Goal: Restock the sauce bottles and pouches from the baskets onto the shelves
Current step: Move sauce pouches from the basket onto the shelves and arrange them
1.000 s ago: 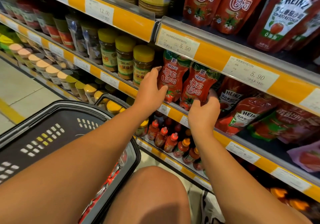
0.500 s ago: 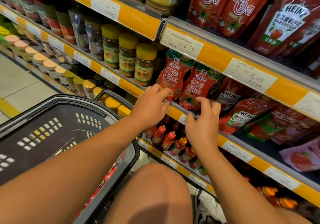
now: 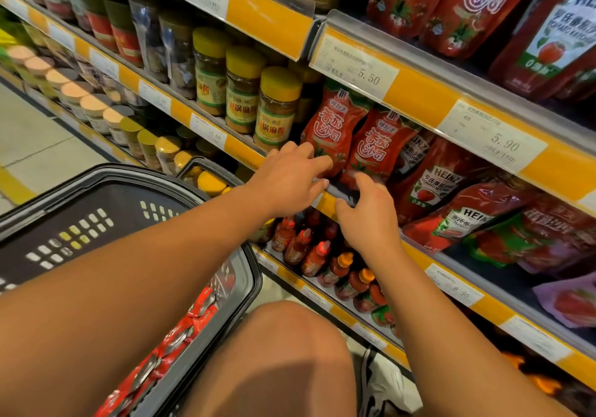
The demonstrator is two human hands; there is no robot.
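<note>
From the head view, our left hand (image 3: pixel 287 181) and right hand (image 3: pixel 367 213) hover with loosely spread fingers, holding nothing, before two red sauce pouches (image 3: pixel 354 139) upright on the shelf (image 3: pixel 325 202); more pouches lie in the basket (image 3: pixel 206 336).

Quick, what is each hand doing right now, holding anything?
Left hand: open, fingers spread at the foot of a red sauce pouch, holding nothing.
Right hand: open, loosely curled at the shelf edge, holding nothing.

both arms are bare all the way up, no sleeves, no watch, no rings or bracelets on the left hand (image 3: pixel 287 181) or right hand (image 3: pixel 367 213). short plain nails. a bare knee (image 3: pixel 283 352) shows too, no trouser fabric over it.
</note>
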